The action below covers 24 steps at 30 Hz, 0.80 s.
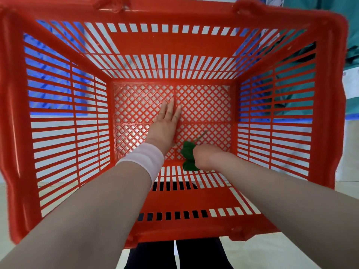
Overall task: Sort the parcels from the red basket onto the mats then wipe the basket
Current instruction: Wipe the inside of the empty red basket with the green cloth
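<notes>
Red basket (174,45) fills almost the whole view, seen straight down from above its open top, with slatted walls sloping inward to a diamond-mesh floor. No parcel lies inside it. Both arms reach down over the near rim. The left hand (165,125) rests palm-down on the mesh floor near its middle, its grip spread flat with the fingers (171,107) straight and close together, holding nothing. A pale pink wristband (143,160) circles that wrist. The right hand (204,154) sits lower in the view, at the near edge of the floor where it meets the near wall, its grip curled tightly around a bunched green cloth (188,156); a thin green strand trails from the cloth across the mesh toward the right. Through the slats on the left a blue mat (50,74) shows, and through those on the right a teal mat (291,84). Below the near rim, dark trouser legs (155,255) stand on a pale tiled floor (262,253).
</notes>
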Available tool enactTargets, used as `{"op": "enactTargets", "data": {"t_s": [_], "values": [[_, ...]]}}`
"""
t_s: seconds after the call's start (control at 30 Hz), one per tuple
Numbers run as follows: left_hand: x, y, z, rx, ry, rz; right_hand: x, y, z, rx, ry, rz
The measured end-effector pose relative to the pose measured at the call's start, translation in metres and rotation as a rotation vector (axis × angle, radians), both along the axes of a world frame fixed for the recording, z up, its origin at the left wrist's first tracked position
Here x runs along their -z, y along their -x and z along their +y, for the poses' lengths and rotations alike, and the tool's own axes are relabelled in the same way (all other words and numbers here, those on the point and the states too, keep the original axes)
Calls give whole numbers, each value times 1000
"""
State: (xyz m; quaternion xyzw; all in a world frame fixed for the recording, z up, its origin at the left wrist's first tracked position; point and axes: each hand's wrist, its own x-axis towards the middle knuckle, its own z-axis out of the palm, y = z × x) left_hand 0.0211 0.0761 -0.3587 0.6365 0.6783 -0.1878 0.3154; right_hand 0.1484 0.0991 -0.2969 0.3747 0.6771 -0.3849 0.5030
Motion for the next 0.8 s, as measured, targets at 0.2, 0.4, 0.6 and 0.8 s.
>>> {"op": "enactTargets", "data": {"t_s": [0.2,0.4,0.6,0.8], "values": [[2,0,1,3,10,16,13,3,-18,230,147,158],[1,1,1,16,16,18,4,-26,3,111,136,37],[0,-1,0,2,18,17,-21,-14,-11,65,165,137],[-7,0,1,5,22,23,-82,-36,-16,284,253,204]]}}
